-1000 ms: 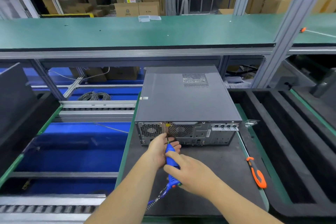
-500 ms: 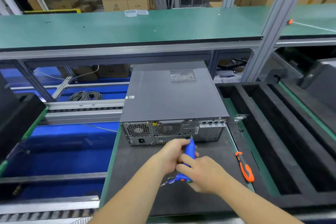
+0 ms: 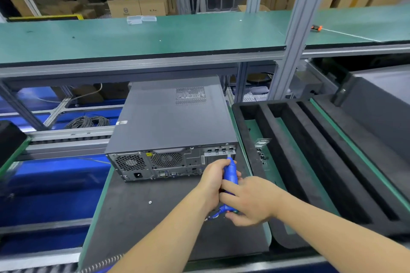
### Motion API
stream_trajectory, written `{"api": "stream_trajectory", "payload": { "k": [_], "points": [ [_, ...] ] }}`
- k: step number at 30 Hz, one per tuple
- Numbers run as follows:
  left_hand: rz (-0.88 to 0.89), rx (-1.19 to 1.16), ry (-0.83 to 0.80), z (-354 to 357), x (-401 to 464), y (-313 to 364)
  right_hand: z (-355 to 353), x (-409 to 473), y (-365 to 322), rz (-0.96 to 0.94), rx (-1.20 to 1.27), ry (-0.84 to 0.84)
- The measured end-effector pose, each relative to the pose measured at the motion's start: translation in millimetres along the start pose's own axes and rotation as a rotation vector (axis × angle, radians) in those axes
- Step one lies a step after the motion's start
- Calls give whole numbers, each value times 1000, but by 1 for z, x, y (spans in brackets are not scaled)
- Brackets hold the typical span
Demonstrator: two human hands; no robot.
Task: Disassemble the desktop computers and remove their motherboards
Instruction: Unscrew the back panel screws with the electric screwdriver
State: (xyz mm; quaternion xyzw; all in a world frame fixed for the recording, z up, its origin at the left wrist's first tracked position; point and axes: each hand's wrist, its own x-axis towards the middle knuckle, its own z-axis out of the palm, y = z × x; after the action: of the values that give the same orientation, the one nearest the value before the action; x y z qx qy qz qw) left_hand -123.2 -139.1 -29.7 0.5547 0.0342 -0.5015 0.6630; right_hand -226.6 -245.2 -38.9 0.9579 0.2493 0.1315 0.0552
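A grey desktop computer case [image 3: 168, 124] lies flat on a dark mat [image 3: 155, 217], its rear panel with fans and ports facing me. A blue electric screwdriver [image 3: 230, 173] points up at the right end of that rear panel, near the expansion slots. My left hand [image 3: 211, 180] grips the front part of the screwdriver. My right hand [image 3: 248, 200] grips its rear part, where a coiled cable leaves it. A small loose screw [image 3: 150, 202] lies on the mat in front of the case.
A black foam tray with long slots [image 3: 310, 162] stands to the right of the mat. A green shelf [image 3: 155, 35] runs above the case, held by an aluminium post [image 3: 295, 35]. Blue conveyor surface [image 3: 51, 184] and a cable coil [image 3: 88, 121] lie to the left.
Both hands have carried the screwdriver rightward along the rear panel, from near the middle fan to the right end by the slots. The view has shifted left and the orange screwdriver has left view.
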Motion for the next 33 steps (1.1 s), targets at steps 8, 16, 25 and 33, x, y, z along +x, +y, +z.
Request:
{"api": "stream_trajectory", "payload": {
  "k": [8, 16, 25, 33],
  "points": [
    [12, -34, 83, 8, 2, 1, 8, 0, 10, -24, 75, 49],
    [10, -42, 89, 14, 4, 3, 2, -7, 20, -40, 134, 39],
    [-28, -144, 20, 14, 3, 2, -13, -2, 24, -61, 120, 32],
    [18, -243, 79, 18, 16, 18, -17, 0, 23, -32, 122, -7]
  ]
}}
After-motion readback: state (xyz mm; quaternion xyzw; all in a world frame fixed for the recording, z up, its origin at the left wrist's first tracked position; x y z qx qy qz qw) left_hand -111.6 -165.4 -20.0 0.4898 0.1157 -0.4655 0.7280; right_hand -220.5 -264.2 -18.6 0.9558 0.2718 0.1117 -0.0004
